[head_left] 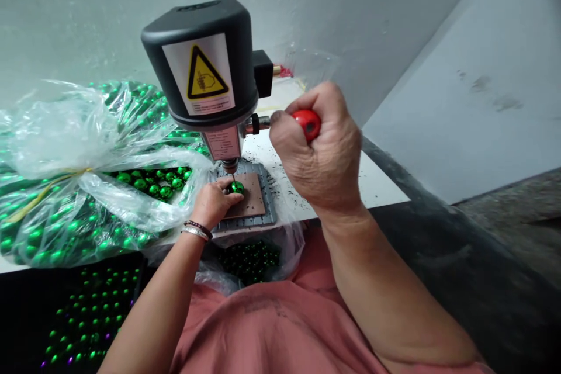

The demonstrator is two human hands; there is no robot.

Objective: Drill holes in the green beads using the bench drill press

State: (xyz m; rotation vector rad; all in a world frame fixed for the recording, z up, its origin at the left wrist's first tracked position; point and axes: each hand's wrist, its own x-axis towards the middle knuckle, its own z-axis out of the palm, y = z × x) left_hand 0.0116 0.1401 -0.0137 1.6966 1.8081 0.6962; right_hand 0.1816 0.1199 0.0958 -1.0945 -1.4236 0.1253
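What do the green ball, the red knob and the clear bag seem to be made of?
The green ball: probably glass or plastic with a metallic coating, judging by its sharp highlights. The red knob: glossy moulded plastic, evenly coloured. The clear bag: thin plastic film, see-through and crinkled.

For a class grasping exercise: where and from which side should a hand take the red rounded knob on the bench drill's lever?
Wrap the red rounded knob, coming from the right: it caps a short metal lever jutting that way, as the right hand shows.
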